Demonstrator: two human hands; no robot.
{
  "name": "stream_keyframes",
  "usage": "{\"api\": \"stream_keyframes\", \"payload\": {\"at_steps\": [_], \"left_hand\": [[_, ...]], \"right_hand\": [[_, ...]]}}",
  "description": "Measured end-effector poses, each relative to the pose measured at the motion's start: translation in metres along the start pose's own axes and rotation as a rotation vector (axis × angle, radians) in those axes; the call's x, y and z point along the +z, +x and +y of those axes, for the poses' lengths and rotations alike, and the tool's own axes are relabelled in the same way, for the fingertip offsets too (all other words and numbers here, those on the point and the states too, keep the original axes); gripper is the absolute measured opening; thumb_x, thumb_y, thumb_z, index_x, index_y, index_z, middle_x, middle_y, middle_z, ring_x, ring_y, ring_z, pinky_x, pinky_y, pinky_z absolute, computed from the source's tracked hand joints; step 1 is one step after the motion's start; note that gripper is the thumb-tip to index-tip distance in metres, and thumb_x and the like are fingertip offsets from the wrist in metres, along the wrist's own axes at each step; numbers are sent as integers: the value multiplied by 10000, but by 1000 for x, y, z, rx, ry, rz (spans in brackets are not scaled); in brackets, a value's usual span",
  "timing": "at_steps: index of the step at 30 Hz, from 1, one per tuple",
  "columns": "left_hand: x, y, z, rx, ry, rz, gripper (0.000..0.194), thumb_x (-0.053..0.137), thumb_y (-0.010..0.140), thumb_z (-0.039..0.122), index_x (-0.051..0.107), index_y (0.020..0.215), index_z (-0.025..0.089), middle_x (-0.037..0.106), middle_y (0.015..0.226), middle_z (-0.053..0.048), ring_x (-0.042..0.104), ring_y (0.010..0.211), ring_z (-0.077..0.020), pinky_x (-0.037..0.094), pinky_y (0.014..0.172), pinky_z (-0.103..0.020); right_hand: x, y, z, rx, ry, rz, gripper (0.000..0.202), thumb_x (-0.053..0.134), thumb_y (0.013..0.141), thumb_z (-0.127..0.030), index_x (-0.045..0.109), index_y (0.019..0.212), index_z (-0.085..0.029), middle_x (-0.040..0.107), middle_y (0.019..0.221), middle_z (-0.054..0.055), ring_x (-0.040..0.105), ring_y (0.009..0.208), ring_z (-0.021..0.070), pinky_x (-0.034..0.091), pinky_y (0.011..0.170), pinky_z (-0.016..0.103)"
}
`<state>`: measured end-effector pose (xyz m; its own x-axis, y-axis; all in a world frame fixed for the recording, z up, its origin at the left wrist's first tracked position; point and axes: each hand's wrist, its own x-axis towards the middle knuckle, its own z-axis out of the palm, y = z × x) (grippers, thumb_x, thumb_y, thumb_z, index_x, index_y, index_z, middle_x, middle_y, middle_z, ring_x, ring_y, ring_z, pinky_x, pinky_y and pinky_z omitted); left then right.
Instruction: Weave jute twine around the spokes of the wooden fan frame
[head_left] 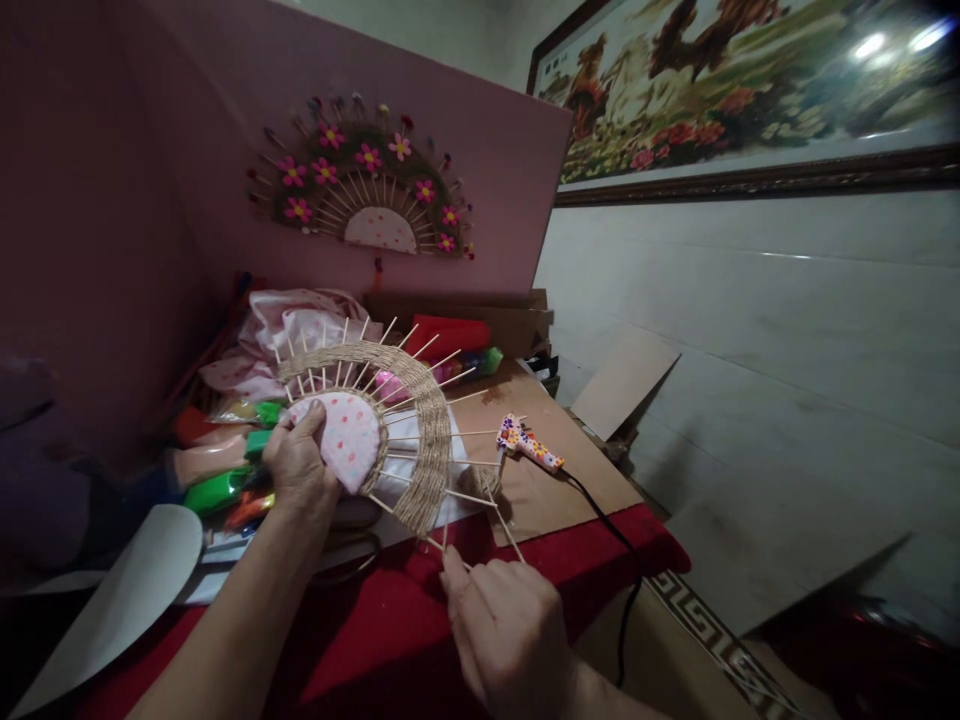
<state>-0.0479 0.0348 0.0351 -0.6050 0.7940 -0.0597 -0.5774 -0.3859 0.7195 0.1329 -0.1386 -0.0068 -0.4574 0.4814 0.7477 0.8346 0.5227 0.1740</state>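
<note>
My left hand [301, 465] grips the dotted white half-disc [349, 435] at the centre of a fan-shaped piece, thumb on its face. Thin wooden sticks spread out from the half-disc, and a woven twine band [431, 420] runs around through them. My right hand [502, 610] is closed by the lowest stick, its fingers pinching the twine near the band's lower end. From there the strand runs up toward a small twine ball [482, 483] on the cardboard. A flower-patterned glue gun [529, 445] lies just right of the stick tips.
Colourful packets [217, 490] and pink cloth [300, 335] lie at the left on the red-covered table [375, 640]. Cardboard [555, 500] lies under the glue gun, whose black cord hangs over the edge. A finished flowered fan [367, 180] is on the pink board behind.
</note>
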Motion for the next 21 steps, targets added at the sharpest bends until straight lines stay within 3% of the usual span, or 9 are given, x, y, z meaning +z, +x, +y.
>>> {"api": "stream_keyframes", "payload": {"at_steps": [13,21], "left_hand": [[1,-3,2,-36,0,56,160,580,660,24,514,699,165,581,692,15,602,656,-114,549,705,-300],[0,1,1,-28,-21,80,162,587,661,25,510,682,166,586,712,-6,614,670,-134,553,687,-300]], "right_hand": [[30,-7,-21,12,56,3,365,418,747,-72,550,1082,-12,493,522,20,440,450,142,219,422,305],[40,-10,-10,4,147,-36,395,406,765,-85,527,1134,-17,538,589,38,473,497,143,309,451,298]]}}
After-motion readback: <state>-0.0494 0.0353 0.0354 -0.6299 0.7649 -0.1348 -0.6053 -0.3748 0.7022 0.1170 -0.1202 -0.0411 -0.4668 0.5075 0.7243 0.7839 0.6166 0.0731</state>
